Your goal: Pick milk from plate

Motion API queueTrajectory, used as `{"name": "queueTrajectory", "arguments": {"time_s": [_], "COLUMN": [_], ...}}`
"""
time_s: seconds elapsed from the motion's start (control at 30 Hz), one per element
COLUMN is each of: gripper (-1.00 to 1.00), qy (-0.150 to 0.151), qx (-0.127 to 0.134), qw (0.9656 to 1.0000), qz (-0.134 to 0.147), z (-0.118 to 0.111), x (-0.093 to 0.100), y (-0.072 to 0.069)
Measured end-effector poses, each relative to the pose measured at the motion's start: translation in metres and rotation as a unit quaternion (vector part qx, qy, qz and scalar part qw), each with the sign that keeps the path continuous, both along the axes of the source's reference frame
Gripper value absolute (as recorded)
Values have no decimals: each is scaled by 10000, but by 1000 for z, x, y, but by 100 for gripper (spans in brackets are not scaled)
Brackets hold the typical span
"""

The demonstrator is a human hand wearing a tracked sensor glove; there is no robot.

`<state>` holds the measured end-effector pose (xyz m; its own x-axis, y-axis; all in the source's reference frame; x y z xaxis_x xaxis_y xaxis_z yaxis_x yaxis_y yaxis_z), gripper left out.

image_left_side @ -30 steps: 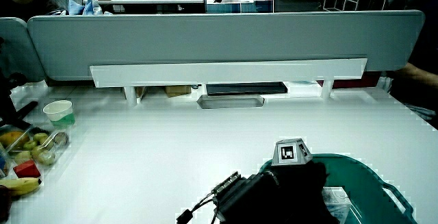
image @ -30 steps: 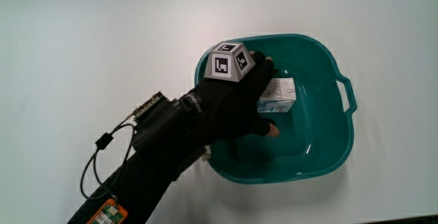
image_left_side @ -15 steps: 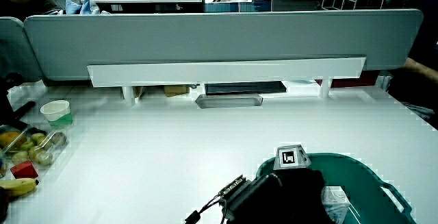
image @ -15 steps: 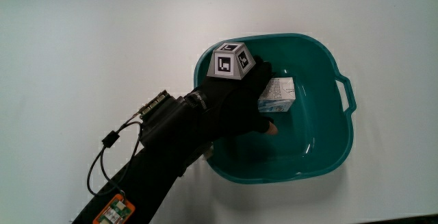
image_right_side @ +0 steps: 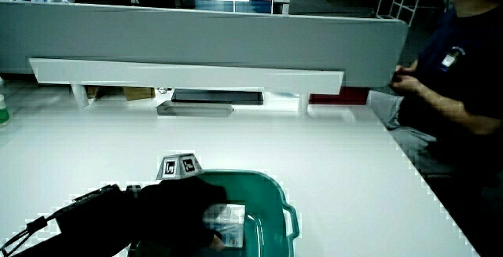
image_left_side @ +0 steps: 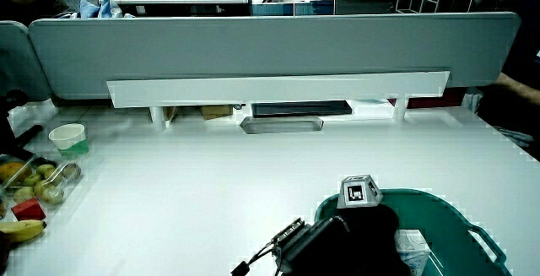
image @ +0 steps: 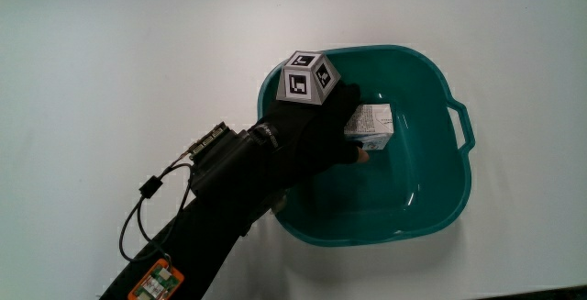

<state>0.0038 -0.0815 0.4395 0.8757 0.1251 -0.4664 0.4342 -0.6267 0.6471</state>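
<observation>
I found no words or numbers I could read. The small carton [image: 370, 126] in the teal basin [image: 440, 190] carried pale print too fine for me to make out, and the cube [image: 308, 79] on the glove showed only black-and-white square marker patterns, no letters.

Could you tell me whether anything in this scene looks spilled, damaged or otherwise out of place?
Nothing looks spilled or damaged. The one oddity is that the milk carton lies in a deep teal basin with a handle rather than on a plate. The hand is closed around the carton inside the basin, and no liquid shows on the basin floor.
</observation>
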Motion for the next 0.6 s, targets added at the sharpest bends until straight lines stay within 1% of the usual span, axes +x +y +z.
{"name": "queueTrajectory", "arguments": {"time_s": [0.23,0.4,0.53,0.6], "gripper": [72,81,88,91], "qy": [9,3,63,143], "qx": [138,145,186,199], "qw": [9999,9999,9998,9997], "qz": [-48,-65,-85,-81], "z": [2,-1,0,0], "x": [0,-1,-2,-3], "y": [-2,-2,-2,-1]}}
